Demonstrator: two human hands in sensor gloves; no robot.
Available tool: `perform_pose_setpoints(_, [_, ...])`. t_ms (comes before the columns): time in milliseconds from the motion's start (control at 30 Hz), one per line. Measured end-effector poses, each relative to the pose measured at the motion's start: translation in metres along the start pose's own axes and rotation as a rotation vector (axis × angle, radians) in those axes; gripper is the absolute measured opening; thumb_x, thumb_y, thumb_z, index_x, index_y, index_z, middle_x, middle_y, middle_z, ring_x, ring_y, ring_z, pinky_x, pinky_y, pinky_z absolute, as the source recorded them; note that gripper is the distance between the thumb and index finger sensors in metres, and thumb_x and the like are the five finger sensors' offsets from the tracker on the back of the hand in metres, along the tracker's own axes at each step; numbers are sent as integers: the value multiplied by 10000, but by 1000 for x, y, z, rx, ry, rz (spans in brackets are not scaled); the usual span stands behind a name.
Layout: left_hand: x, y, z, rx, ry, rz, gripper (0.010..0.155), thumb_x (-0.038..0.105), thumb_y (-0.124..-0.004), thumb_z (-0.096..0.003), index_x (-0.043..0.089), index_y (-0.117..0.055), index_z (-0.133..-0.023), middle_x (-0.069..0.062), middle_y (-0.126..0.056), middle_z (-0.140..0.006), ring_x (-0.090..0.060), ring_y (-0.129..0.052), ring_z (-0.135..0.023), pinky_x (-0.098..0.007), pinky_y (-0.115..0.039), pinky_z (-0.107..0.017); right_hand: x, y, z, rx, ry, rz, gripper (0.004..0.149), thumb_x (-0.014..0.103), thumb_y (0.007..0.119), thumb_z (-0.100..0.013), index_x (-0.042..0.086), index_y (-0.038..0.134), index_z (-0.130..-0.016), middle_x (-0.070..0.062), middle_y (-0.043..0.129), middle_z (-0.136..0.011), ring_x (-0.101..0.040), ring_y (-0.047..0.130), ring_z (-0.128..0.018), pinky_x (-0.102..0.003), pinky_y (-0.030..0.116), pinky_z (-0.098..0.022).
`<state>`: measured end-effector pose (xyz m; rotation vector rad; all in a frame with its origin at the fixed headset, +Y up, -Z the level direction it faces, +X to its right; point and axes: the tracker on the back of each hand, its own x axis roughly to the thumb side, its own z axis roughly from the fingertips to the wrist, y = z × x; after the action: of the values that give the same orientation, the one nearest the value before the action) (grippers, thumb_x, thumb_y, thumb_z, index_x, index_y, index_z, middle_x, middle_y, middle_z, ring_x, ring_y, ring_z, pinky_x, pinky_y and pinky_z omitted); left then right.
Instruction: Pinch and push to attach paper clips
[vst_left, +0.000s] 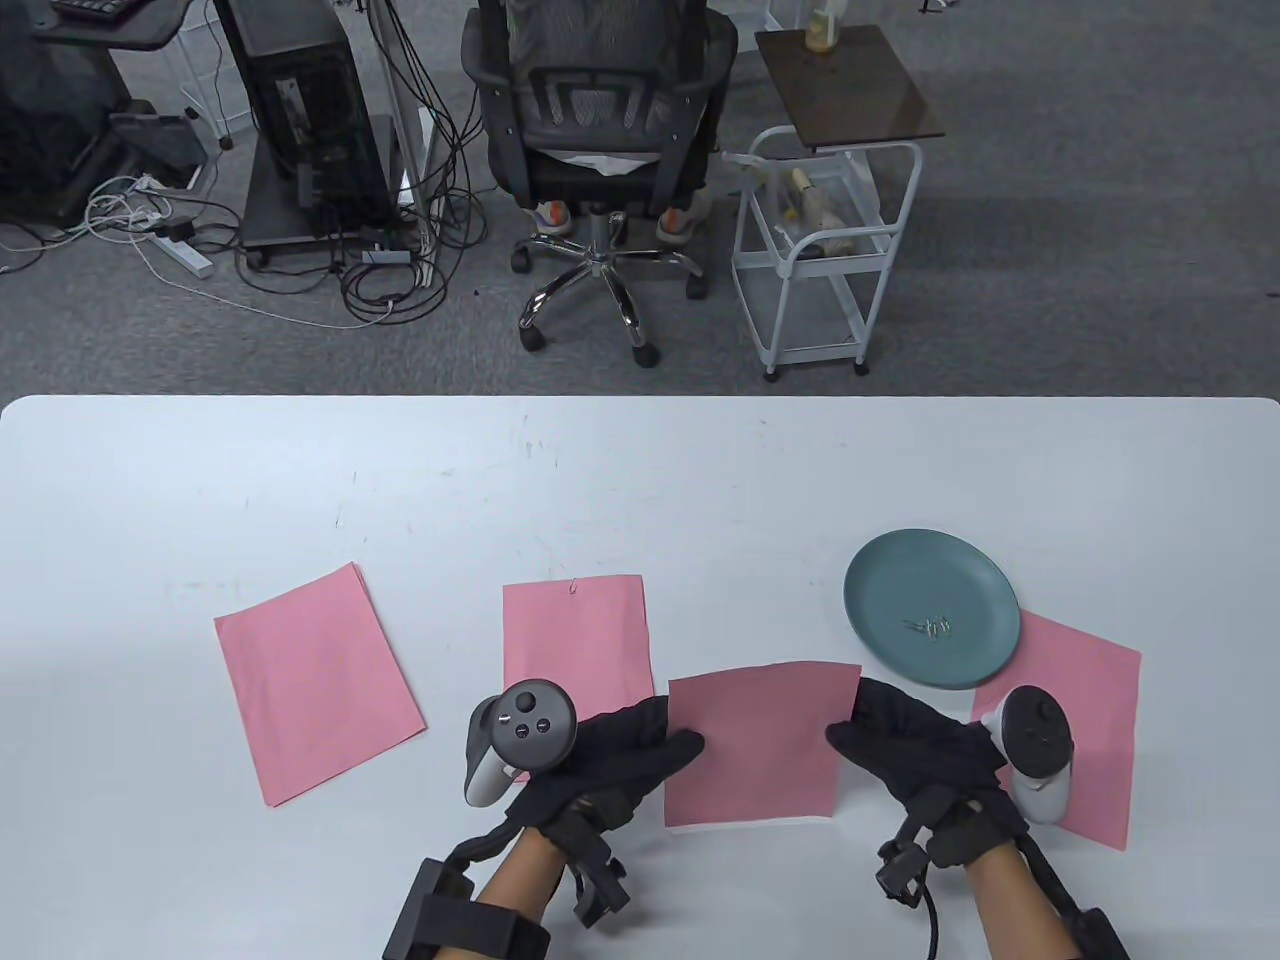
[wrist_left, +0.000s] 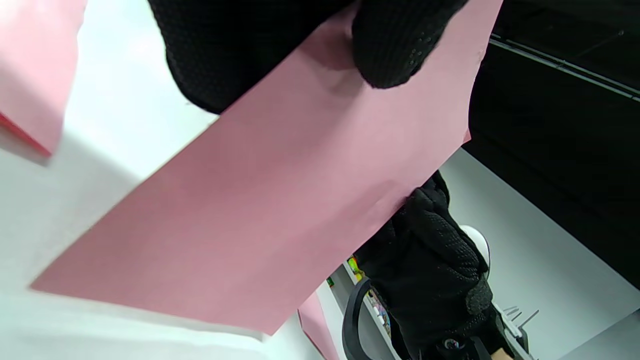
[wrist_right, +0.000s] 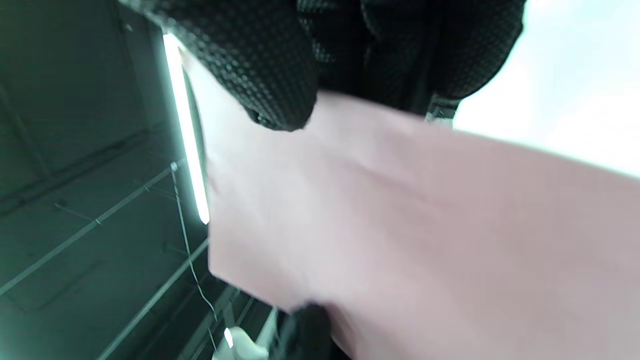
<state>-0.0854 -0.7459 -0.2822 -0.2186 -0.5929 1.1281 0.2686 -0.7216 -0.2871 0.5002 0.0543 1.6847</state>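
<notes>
Near the middle of the surface's near edge, both hands hold one pink sheet (vst_left: 760, 742) between them. The left hand (vst_left: 600, 765) grips its left edge, thumb on top and fingers (wrist_left: 220, 55) beneath, as the left wrist view shows. The right hand (vst_left: 915, 745) grips the right edge the same way, its grip closed on the paper; the right wrist view is blurred but shows a fingertip (wrist_right: 270, 85) pressed on the sheet.

A teal plate (vst_left: 880, 590) sits toward the right edge with a few clips (vst_left: 930, 627) on it, and it overlaps another sheet (vst_left: 1085, 740). Behind the held sheet lies a sheet (vst_left: 575, 630) with one clip (vst_left: 574, 586) on its far edge. A further sheet (vst_left: 315, 680) lies toward the left edge.
</notes>
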Motion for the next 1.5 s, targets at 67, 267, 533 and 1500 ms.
perform_pose_setpoints(67, [-1,3,1,9,-2,23,432,341,-789,-634,224,-736,-1046,-8,-928,-953,-218,-995,-801,-428,-821,-638,12,-14,1,-113,-26,20,474,247,828,-566,165,732,-1024,-124,856,-952,-359,870,-834,-549,649,-663])
perform_pose_setpoints(267, [-2,8,2,16,-3,66,430,340,-789,-634,222,-740,-1045,-8,-930,-952,-218,-999,-795,-429,-823,-634,42,-50,-2,-401,-1,311,493,269,820,-575,171,709,-1046,-129,830,-981,-370,843,-862,-559,631,-677])
perform_pose_setpoints(533, [-8,13,4,31,16,129,431,338,-790,-634,216,-743,-1045,-13,-934,-946,-219,-1003,-787,-428,-826,-628,20,-68,-42,-353,348,822,526,259,835,-574,193,678,-1072,-143,742,-1058,-387,739,-944,-575,535,-735])
perform_pose_setpoints(1500, [-15,18,2,35,43,129,435,337,-789,-636,210,-739,-1049,-15,-935,-945,-220,-1005,-783,-429,-827,-626,-65,-9,-100,2,720,1722,365,254,777,-608,204,737,-967,-20,684,-1074,-280,612,-1032,-541,353,-846])
